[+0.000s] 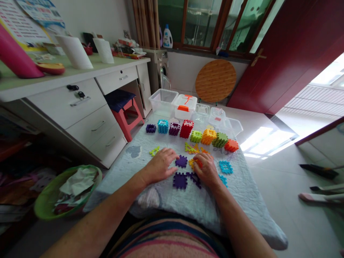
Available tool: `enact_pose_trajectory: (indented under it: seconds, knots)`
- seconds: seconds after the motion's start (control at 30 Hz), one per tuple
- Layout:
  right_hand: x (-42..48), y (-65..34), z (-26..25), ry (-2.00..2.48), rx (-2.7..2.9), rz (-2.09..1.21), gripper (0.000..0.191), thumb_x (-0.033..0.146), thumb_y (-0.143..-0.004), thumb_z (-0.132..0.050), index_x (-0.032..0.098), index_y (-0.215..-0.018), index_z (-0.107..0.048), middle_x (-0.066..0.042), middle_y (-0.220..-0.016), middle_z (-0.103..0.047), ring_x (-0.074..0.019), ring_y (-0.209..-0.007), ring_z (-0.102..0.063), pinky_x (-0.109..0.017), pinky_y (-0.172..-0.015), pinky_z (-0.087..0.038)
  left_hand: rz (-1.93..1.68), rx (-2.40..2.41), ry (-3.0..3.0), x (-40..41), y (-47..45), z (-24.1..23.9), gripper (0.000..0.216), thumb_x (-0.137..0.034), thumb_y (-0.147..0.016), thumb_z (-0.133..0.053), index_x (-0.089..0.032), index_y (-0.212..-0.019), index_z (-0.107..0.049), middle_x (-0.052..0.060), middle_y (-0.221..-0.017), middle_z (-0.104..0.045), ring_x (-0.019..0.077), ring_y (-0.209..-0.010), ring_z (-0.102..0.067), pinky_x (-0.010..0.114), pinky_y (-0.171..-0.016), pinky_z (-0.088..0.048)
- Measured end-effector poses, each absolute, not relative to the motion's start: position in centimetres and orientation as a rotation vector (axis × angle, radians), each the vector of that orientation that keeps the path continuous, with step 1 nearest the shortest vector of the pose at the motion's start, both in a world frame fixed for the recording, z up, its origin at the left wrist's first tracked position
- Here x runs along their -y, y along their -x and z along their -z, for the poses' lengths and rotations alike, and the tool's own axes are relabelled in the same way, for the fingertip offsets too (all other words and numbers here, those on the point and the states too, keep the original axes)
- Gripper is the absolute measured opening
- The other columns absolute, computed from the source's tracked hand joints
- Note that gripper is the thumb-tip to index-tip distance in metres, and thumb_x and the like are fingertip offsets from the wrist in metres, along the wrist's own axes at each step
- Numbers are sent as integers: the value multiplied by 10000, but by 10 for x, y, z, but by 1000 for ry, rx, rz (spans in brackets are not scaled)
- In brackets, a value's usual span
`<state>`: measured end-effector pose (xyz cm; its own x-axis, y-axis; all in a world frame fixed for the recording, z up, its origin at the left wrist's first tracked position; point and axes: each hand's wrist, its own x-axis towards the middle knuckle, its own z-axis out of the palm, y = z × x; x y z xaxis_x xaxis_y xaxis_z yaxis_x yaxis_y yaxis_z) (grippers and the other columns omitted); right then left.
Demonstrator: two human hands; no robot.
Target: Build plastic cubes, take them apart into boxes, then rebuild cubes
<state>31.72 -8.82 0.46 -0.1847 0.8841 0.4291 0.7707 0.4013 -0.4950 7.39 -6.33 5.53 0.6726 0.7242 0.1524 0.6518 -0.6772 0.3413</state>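
My left hand (161,165) has its thumb and fingers apart at the left side of a purple interlocking tile (181,161), which lies flat on the cloth. Bent over several orange tiles, my right hand (207,167) has an orange interlocking tile (199,163) between its fingers and thumb; the palm partly hides it. Nearer my body lie another purple tile (180,181) and dark purple openwork pieces (195,179). Blue tiles (225,167) rest to the right of my right hand. Yellow-green pieces (154,151) lie beyond my left hand.
Across the table (166,200) stands a row of assembled block cubes, among them a red one (186,129) and a yellow one (209,136). Behind them are an open clear bin (163,102), a lidded box (185,105) and smaller clear containers. A red stool (129,118) stands left.
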Motion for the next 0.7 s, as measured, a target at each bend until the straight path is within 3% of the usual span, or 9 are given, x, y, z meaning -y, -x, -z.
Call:
enact_pose_trajectory:
  seconds: [0.17,0.37,0.47,0.6,0.7]
  knots:
    - [88,-317,-5,1406,1985,-213,105,174,-858,-556,223,-883,-645,-65,-953,-676,-236,-937,-583,-380,-878,-431,-193,-832,-2623,90,-83,-48,498,-428,-710,-796,-195,-1123,-644,85,-1095,-637,269,-1015,-581,386,-925,-460]
    - [89,-316,-7,1411,1981,-195,113,168,-854,-550,224,-865,-647,-62,-928,-677,-230,-912,-587,-368,-843,-436,-274,-871,-2523,89,-82,-45,238,-298,-899,-571,-202,-1094,-670,70,-1046,-708,231,-988,-646,340,-911,-474]
    - [89,-315,-8,1404,1974,-200,119,164,-848,-548,225,-860,-650,-60,-911,-678,-228,-907,-586,-367,-842,-437,-336,-984,-2358,87,-74,-50,264,-249,-945,-475,-216,-1149,-640,47,-1078,-728,204,-987,-676,302,-886,-491]
    - [89,-316,-7,1408,1978,-205,127,156,-844,-548,225,-864,-652,-63,-927,-682,-232,-917,-587,-376,-857,-436,-307,-1102,-2272,85,-61,-53,385,-254,-928,-511,-228,-1312,-529,42,-1118,-713,207,-999,-681,304,-898,-498]
    - [88,-317,-6,1410,1987,-208,120,160,-844,-555,223,-877,-652,-66,-949,-683,-235,-932,-592,-379,-872,-436,-232,-1216,-2387,86,-56,-50,385,-235,-891,-572,-206,-1274,-576,90,-1185,-660,241,-1065,-644,348,-954,-484]
